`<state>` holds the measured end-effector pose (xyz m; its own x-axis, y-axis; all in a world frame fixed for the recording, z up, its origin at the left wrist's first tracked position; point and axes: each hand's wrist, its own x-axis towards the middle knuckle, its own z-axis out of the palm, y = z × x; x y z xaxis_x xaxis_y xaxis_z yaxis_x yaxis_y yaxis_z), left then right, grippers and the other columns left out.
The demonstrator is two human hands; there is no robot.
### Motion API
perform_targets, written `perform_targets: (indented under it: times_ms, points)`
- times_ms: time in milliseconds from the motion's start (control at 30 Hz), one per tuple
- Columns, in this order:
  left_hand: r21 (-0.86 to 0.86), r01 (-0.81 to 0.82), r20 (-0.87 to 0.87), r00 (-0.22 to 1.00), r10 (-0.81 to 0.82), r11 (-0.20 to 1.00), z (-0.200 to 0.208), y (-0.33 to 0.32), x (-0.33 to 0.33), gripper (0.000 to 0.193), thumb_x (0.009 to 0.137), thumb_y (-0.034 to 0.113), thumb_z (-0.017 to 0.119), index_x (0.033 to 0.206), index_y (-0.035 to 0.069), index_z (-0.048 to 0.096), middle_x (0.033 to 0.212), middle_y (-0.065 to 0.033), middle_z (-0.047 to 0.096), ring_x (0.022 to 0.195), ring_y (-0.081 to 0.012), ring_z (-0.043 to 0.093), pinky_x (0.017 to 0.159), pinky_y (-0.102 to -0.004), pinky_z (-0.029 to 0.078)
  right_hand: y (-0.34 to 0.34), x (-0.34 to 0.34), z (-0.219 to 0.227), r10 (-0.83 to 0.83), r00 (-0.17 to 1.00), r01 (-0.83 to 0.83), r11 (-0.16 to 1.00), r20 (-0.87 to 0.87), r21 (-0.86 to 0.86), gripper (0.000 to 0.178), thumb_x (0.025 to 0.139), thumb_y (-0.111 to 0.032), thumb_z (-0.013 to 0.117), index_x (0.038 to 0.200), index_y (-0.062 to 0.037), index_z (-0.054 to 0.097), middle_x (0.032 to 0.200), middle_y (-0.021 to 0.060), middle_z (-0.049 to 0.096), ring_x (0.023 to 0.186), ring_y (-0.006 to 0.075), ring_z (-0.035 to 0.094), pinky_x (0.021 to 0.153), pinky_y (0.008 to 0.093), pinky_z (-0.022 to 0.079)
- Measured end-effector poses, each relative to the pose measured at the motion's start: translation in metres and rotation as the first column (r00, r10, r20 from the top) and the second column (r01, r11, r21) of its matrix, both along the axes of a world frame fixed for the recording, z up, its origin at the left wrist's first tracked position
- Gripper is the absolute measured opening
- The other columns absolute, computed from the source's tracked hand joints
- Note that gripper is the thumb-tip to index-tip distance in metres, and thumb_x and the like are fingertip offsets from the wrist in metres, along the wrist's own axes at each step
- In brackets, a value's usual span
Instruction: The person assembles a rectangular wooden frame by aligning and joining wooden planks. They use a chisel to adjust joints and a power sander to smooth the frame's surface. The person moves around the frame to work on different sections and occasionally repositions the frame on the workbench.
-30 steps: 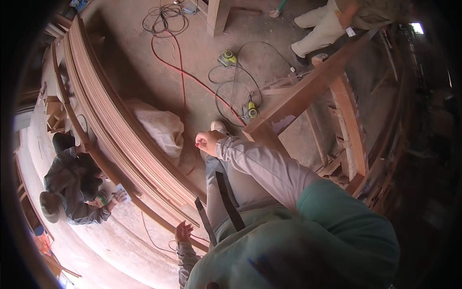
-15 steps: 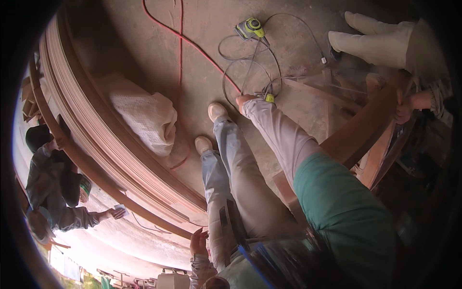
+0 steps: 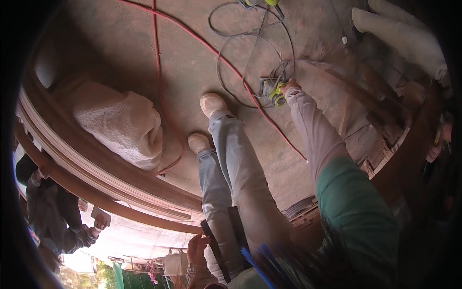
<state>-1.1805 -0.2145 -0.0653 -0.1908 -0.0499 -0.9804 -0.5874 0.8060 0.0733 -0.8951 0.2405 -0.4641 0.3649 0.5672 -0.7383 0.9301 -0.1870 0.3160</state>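
On the floor ahead, my right hand (image 3: pixel 290 86) is closed on a green power sander (image 3: pixel 277 95) with a grey cord gathered round it. My left hand (image 3: pixel 196 248) is low, near my left leg, fingers bent, right at the near end of a long curved wooden strip (image 3: pixel 113 206). Whether it grips that strip I cannot make out. A red cord (image 3: pixel 211 48) crosses the floor past the sander, and its end lies loose to the right of my feet. Part of a second green sander (image 3: pixel 255 4) shows at the top edge.
Stacked curved boards (image 3: pixel 110 164) run along the left, beside a bulky pale sack (image 3: pixel 122 123). A person (image 3: pixel 53 207) beyond the strip holds a flat pale block (image 3: pixel 101 215). Another person's pale trouser legs (image 3: pixel 399 38) and dark wooden pieces (image 3: pixel 414 144) are on the right.
My right hand has left the red cord, moved right and closed on the sander. The red cord's end now lies loose on the floor. The view has shifted too.
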Motion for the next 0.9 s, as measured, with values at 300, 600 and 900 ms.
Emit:
perform_targets:
  times_ms: [300,600,900]
  points:
    - [-0.033,0.047,0.050,0.998,-0.045,0.998,-0.001,0.042,-0.017,0.026,0.100,0.016,0.045,0.118,0.000,0.055,0.096,-0.0144,0.067,0.086,-0.0191,0.064,0.080,-0.0310,0.051,-0.021,0.033,-0.050,0.003,0.846,0.057,0.994,-0.533,0.096,0.038,0.087,-0.041,0.063,0.097,-0.0048,0.062,0.086,0.0136,0.068,0.079,0.0301,0.064,0.070,0.0387,0.049]
    - [-0.024,0.049,0.061,0.997,-0.047,0.999,0.009,0.048,-0.025,0.040,0.096,0.033,0.053,0.118,0.000,0.053,0.099,-0.0102,0.067,0.089,-0.0174,0.065,0.080,-0.0296,0.047,-0.022,-0.023,-0.024,-0.116,0.877,0.179,0.979,-0.466,0.093,0.042,0.091,-0.043,0.053,0.096,-0.0028,0.065,0.091,0.0179,0.067,0.086,0.0353,0.064,0.077,0.0421,0.049]
    - [0.221,-0.020,-0.011,1.000,0.023,0.975,0.036,-0.003,-0.013,0.041,0.096,0.034,0.052,0.120,0.001,0.053,0.101,-0.0130,0.068,0.090,-0.0203,0.067,0.078,-0.0312,0.048,0.007,-0.130,0.132,-0.146,0.968,0.191,0.957,-0.207,0.219,0.043,0.091,-0.044,0.051,0.091,-0.0040,0.066,0.101,0.0209,0.066,0.099,0.0375,0.062,0.086,0.0444,0.049]
